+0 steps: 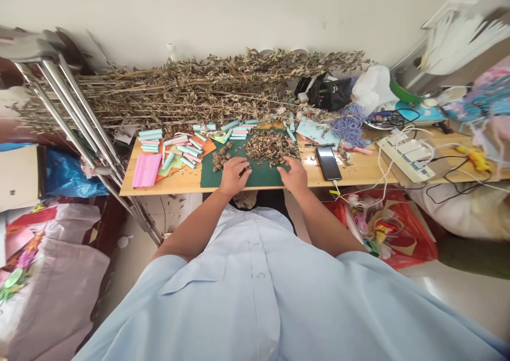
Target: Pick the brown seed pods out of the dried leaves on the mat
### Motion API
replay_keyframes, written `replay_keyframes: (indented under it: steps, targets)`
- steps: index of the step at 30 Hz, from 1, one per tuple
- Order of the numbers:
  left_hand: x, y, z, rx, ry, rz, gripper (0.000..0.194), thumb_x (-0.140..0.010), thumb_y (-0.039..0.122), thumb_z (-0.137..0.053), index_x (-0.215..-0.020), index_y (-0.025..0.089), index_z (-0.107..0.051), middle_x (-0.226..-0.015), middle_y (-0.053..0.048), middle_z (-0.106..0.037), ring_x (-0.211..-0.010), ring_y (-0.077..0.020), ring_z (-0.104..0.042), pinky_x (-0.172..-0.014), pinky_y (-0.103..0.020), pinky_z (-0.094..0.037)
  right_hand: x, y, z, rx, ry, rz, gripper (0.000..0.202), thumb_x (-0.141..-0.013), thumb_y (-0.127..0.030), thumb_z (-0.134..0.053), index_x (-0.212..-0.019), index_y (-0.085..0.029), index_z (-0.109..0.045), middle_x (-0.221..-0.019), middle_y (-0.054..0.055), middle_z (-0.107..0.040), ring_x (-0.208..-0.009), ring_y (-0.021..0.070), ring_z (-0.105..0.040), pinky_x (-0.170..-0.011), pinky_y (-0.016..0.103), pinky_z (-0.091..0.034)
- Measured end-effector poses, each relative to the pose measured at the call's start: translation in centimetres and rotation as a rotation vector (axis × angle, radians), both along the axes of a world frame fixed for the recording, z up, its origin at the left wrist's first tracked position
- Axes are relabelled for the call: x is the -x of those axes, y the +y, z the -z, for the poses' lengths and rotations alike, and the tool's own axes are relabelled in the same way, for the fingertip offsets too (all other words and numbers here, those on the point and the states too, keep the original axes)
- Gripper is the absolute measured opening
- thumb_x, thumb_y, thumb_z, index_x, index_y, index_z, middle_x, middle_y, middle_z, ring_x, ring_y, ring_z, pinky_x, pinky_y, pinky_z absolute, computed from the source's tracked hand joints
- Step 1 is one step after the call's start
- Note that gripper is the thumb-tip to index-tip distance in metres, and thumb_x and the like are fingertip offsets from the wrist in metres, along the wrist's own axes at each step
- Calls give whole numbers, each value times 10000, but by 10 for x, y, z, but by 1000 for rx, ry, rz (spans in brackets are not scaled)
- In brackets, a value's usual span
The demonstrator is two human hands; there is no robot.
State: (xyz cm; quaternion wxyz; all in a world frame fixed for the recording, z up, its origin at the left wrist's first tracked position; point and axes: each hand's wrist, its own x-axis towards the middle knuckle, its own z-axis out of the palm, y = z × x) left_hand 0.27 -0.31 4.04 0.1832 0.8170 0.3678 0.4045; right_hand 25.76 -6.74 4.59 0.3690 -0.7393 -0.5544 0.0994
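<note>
On the dark green cutting mat (263, 178), a loose heap of dried crumbled leaves (271, 146) lies in the middle. A cluster of small brown balls of dried leaf (221, 158) sits at the mat's left. My left hand (234, 176) rests over the mat just right of these balls, fingers bent, with a gap between thumb and fingers. At the heap's lower right edge is my right hand (293, 175), its thumb and fingers apart and touching or close to the leaves. Nothing shows in either hand.
Rolled pale blue and pink papers (187, 151) and folded pink paper (145, 171) lie left. Dried plant stalks (191, 87) stretch along the wall. A phone (328, 163), purple cord (350, 126) and power strip (405, 155) are right. Metal crutch-like tubes (85, 114) stand left.
</note>
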Motion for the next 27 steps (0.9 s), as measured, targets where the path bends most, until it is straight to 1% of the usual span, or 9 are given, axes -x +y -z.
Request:
replay_keyframes:
  steps: [2,4,8,10,12,15,19,23,27]
  targets:
    - [3,-4,0,15,-38,-44,205,-928,337,-618,-1013,198,-742,-1049,-102,-736,-1051,-247,-657,-989,-456,-492,-7,10,-2,68,-30,31,483,-838,-450,-676,-1258,-211,-666,-1014,89,-690,-749,211,-582,-831,409,-506]
    - [6,-6,2,36,-78,-87,205,-941,340,-597,-948,198,-745,-928,-85,-729,-932,-222,-656,-919,-422,-504,-10,21,-4,114,-48,67,470,-853,-499,-661,-1228,-217,-681,-944,78,-692,-795,233,-594,-833,407,-494]
    - [7,-7,5,74,-151,-122,244,-955,336,-577,-829,197,-733,-796,-61,-692,-809,-192,-625,-829,-371,-500,-11,38,-8,141,-74,91,295,-879,-469,-621,-968,-213,-738,-890,84,-699,-832,249,-600,-805,384,-472]
    - [7,-6,6,97,-165,-134,252,-956,338,-577,-812,198,-730,-770,-55,-678,-787,-186,-615,-806,-359,-497,-11,44,-9,141,-53,89,260,-890,-430,-591,-848,-213,-728,-873,87,-703,-829,248,-598,-796,375,-463]
    - [7,-6,6,112,-177,-147,248,-956,341,-579,-820,198,-729,-764,-51,-670,-782,-183,-612,-799,-352,-495,-12,46,-9,123,-11,95,263,-895,-415,-568,-816,-213,-718,-848,82,-706,-813,244,-599,-791,367,-458]
    - [7,-6,6,109,-197,-148,238,-956,333,-582,-822,199,-726,-766,-44,-663,-786,-177,-609,-792,-339,-492,-14,48,-8,98,35,115,292,-894,-453,-564,-867,-209,-722,-853,80,-713,-812,245,-607,-794,365,-459]
    - [7,-6,6,87,-205,-128,233,-954,319,-587,-805,200,-721,-744,-36,-654,-767,-170,-600,-769,-328,-484,-14,50,-6,145,11,135,367,-812,-507,-670,-996,-196,-731,-944,100,-717,-853,261,-615,-808,379,-468]
    - [8,-5,7,93,-187,-119,250,-962,334,-572,-812,200,-722,-749,-41,-664,-778,-174,-606,-782,-336,-488,-15,54,-6,123,-30,141,250,-854,-416,-599,-855,-211,-741,-937,96,-716,-865,252,-613,-836,377,-465]
    - [8,-7,5,112,-173,-128,276,-968,356,-553,-818,199,-724,-758,-46,-670,-786,-178,-612,-788,-342,-495,-18,55,-5,36,-2,155,255,-857,-399,-554,-799,-213,-718,-887,80,-719,-856,249,-614,-843,375,-469]
